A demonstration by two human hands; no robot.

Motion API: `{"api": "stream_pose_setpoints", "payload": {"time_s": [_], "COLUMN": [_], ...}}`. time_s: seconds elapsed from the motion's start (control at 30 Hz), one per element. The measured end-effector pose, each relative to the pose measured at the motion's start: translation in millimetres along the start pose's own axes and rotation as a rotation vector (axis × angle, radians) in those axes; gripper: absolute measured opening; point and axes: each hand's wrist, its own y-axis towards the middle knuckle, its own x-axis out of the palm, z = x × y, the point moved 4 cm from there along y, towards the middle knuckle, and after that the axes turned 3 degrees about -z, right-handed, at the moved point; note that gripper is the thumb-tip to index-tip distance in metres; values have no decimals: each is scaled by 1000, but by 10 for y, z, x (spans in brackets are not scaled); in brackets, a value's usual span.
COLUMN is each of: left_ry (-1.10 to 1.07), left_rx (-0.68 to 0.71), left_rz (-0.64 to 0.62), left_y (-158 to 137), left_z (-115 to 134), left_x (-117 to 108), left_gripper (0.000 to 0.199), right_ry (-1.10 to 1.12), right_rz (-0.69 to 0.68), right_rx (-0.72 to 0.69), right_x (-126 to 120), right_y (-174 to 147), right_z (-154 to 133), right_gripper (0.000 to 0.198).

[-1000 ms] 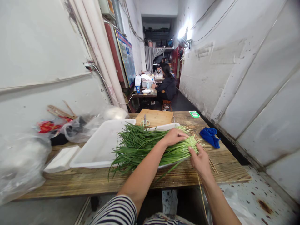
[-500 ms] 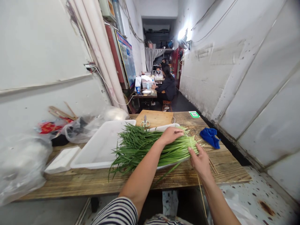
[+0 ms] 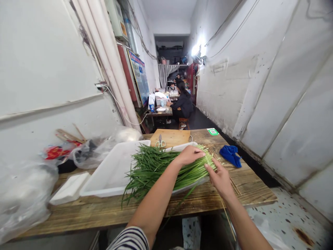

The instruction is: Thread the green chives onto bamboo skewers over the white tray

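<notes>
A thick heap of garlic chives (image 3: 153,161) lies sideways, green leaf tips to the left and pale stem ends to the right. Beneath it shows the rim of a white tray (image 3: 182,146). From above, my left hand (image 3: 191,155) rests over the stems with its fingers closed on some near their pale ends. At those ends my right hand (image 3: 220,177) pinches stems between thumb and fingers. Thin bamboo skewers (image 3: 236,187) lie beside the right hand, partly hidden by it.
Another white tray (image 3: 104,178) stands left, beside a white packet (image 3: 69,187) and plastic bags (image 3: 26,194). Behind are a cutting board (image 3: 175,137) and scissors (image 3: 160,142). A blue cloth (image 3: 230,155) lies right on the wooden table (image 3: 249,192). People sit further back.
The view has tilted up slightly, so the table sits lower in the picture. My right hand has shifted a little left, closer to my left hand at the stem ends.
</notes>
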Motion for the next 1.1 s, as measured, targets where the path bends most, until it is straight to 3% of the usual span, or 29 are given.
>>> {"api": "stream_pose_setpoints", "payload": {"time_s": [0.13,0.27,0.37,0.57,0.9,1.03,1.1], "left_ry": [-225,-316,-340,-402,-318,-161,-104], "left_rx": [-87,-140,-151,-184,-174,-82,-67], "left_rz": [20,61,38,0,-100,-146,-109], "left_y": [-13,-33,-41,-48,-47,-10,-11], "left_z": [-86,-102,-121,-157,-95,35,95], "left_x": [-47,-95,-62,-34,-97,-249,-383], "left_gripper": [33,34,33,40,42,37,36], "right_ry": [113,2,-69,34,11,43,9], "right_rz": [-143,-240,-264,-345,-298,-363,-411], "right_rx": [73,59,22,63,65,42,-6], "right_x": [14,-61,-102,-62,-13,-21,-49], "right_y": [-22,-89,-139,-182,-90,-9,46], "right_z": [-15,-24,-25,-58,3,-120,-213], "right_gripper": [64,30,36,35,37,36,30]}}
